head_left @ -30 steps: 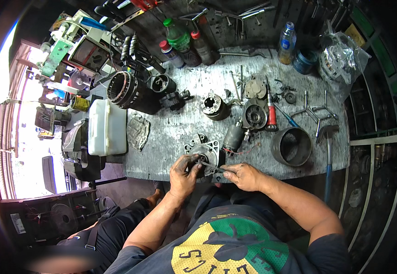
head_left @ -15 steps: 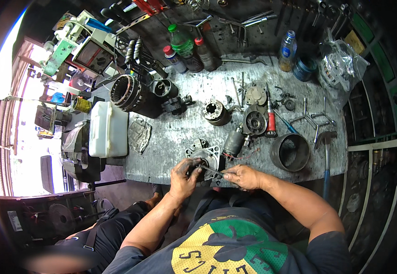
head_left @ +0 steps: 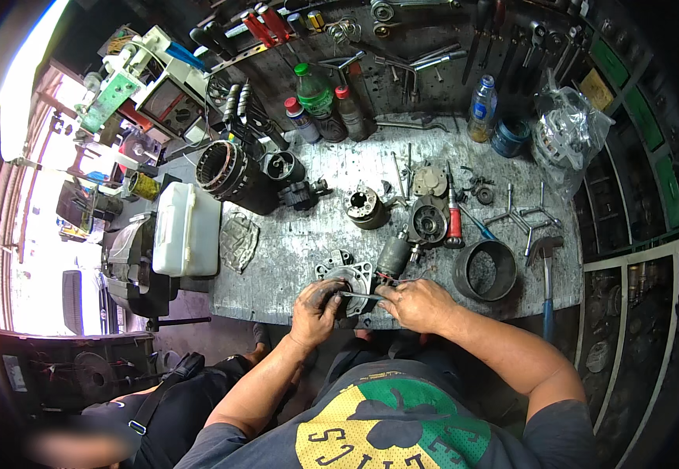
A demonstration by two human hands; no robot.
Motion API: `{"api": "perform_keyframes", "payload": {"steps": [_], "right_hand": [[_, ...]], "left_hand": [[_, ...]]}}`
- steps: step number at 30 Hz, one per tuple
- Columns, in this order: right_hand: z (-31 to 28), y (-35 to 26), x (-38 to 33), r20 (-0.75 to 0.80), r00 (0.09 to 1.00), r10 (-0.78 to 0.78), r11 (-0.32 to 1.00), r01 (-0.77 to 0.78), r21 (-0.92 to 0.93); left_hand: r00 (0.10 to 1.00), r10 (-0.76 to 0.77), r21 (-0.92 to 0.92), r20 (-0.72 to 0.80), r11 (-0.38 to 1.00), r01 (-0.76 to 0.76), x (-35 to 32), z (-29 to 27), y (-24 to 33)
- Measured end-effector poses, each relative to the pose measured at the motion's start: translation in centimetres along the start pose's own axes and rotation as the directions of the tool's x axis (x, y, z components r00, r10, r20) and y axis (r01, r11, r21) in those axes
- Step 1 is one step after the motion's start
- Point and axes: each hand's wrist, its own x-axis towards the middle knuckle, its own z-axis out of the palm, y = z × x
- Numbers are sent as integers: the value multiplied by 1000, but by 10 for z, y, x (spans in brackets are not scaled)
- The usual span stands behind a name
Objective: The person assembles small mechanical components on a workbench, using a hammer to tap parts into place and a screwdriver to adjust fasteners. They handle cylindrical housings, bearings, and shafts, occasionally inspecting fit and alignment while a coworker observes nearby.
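At the near edge of the bench lies a grey cast metal housing [head_left: 357,273] with bolt-hole ears and a round opening. My left hand [head_left: 314,309] is closed over its near left side, the fingertips at the opening. My right hand [head_left: 420,304] grips a thin, rod-like metal tool [head_left: 364,295], which lies nearly level across the housing toward my left fingertips. My fingers hide both ends of the tool. Just beyond my right hand lies a cylindrical motor armature [head_left: 394,255] with a reddish wire near it.
A steel ring [head_left: 486,270] and a hammer [head_left: 546,289] lie to the right. Farther back are a round gear part [head_left: 365,207], a red-handled screwdriver [head_left: 454,223] and bottles [head_left: 314,94]. A white plastic case [head_left: 187,230] stands left. Another person [head_left: 175,399] is at lower left.
The thin tool has turned from slanting down toward my right hand to nearly level. My right hand has shifted slightly away from me; my left stays at the housing. The whole view has shifted slightly.
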Motion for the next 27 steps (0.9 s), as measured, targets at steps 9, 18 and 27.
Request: {"api": "perform_keyframes", "payload": {"steps": [9, 18, 27], "right_hand": [[9, -7, 11, 169, 981, 96, 869, -165, 467], [9, -22, 1, 78, 986, 145, 941, -162, 296], [-12, -37, -1, 67, 983, 169, 984, -172, 37]], "left_hand": [[999, 1, -40, -43, 999, -3, -10, 11, -9], [995, 102, 15, 21, 995, -103, -10, 5, -11], [995, -37, -284, -88, 959, 11, -18, 26, -32]]}}
